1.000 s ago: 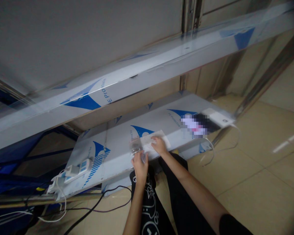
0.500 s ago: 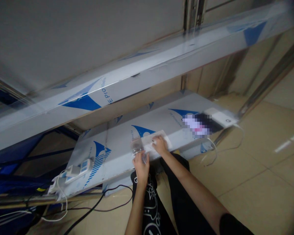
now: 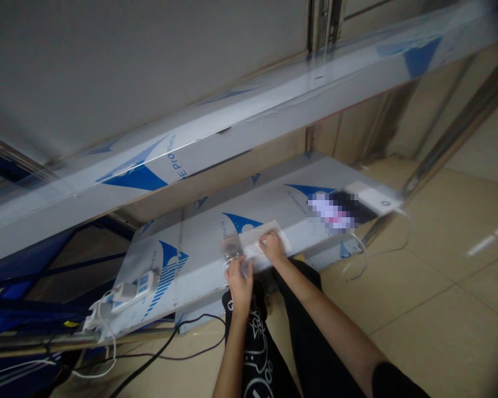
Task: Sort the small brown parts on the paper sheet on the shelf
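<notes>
A pale, flat sheet or packet [image 3: 281,229] lies near the front edge of the lower shelf. At its left end is a clear plastic bag [image 3: 231,247] with something dark and shiny inside, too blurred to name. My left hand [image 3: 239,279] is closed at the bag's lower edge, with clear plastic showing between thumb and fingers. Over the pale sheet rests my right hand [image 3: 271,247], its fingers curled and pressed together. Whatever is in that pinch is too small to tell.
The film-covered lower shelf [image 3: 203,251] carries a power strip [image 3: 147,283] with plugs at left. At right lie a phone-like device with a blurred screen [image 3: 336,211] and a white box-like device [image 3: 375,199]. An upper shelf edge [image 3: 232,141] crosses above. A black cable [image 3: 161,348] runs along the floor.
The fingers of my right hand have drawn in slightly over the pale sheet. My left hand stays at the bag. The view has shifted a little.
</notes>
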{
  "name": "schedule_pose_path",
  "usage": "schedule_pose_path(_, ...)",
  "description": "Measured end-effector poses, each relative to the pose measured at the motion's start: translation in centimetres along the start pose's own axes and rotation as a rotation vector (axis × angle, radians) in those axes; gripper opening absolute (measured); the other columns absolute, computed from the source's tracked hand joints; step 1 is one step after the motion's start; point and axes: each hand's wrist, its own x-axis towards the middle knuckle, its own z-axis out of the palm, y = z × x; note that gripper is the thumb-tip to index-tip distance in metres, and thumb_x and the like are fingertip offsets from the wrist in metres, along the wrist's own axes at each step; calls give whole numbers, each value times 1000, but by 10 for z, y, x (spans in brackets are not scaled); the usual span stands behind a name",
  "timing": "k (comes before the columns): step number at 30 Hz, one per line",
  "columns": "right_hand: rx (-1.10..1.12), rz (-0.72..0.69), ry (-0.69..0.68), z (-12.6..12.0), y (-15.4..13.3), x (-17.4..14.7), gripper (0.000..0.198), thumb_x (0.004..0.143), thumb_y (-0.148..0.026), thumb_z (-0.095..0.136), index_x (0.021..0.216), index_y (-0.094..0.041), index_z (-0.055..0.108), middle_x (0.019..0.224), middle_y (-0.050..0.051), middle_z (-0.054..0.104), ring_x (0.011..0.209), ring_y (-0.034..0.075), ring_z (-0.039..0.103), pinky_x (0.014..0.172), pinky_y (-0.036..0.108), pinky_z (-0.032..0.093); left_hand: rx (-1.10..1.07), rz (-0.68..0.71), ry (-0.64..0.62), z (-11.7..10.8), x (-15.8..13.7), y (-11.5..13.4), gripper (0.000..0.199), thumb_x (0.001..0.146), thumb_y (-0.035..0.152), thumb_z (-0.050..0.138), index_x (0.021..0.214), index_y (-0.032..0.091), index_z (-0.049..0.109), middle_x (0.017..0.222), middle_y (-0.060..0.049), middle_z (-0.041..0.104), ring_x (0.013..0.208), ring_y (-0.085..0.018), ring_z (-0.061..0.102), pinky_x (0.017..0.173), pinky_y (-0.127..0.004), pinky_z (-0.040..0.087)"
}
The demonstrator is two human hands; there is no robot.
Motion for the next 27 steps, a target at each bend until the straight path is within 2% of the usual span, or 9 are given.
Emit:
schedule_pose_path(7, 346, -138, 5, 2, 2, -1, 7, 62, -18, 66, 68, -17, 70, 85, 7, 63, 81, 19, 58, 78, 29, 45, 12, -1, 25, 2, 0, -3, 22, 79, 35, 49, 92, 18, 54, 91, -6, 61, 86, -20, 57, 81, -36, 34)
schedule_pose_path(13, 702, -322, -176, 3, 1, -12, 11, 59, -25, 71, 64, -16, 69, 80, 6, 62, 79, 16, 58, 75, 28, 45, 39, 18, 3, 2, 0, -3, 23, 78, 34, 49, 94, 19, 56, 92, -6, 62, 88, -21, 57, 78, -35, 34)
schedule_pose_path(18, 750, -349, -307, -2, 1, -21, 19, 56, -33, 74, 63, -16, 69, 85, 7, 62, 79, 16, 58, 71, 27, 45, 34, 17, -7, 2, 0, -2, 22, 79, 31, 47, 94, 18, 56, 94, -8, 62, 91, -23, 56, 79, -36, 34)
schedule_pose_path(22, 797, -358, -340, -8, -4, -29, 22, 56, -37, 74, 62, -16, 69, 83, 7, 62, 76, 16, 59, 72, 28, 46, 30, 32, -18, 1, 0, -4, 21, 77, 25, 48, 96, 18, 56, 96, -8, 61, 92, -23, 55, 80, -38, 35)
schedule_pose_path(27, 832, -348, -342, -13, -9, -38, 23, 67, -38, 65, 67, -16, 70, 87, 8, 63, 81, 18, 60, 74, 30, 46, -16, 38, -18, 1, 0, -4, 21, 77, 24, 50, 96, 18, 57, 93, -8, 61, 89, -23, 56, 78, -38, 39)
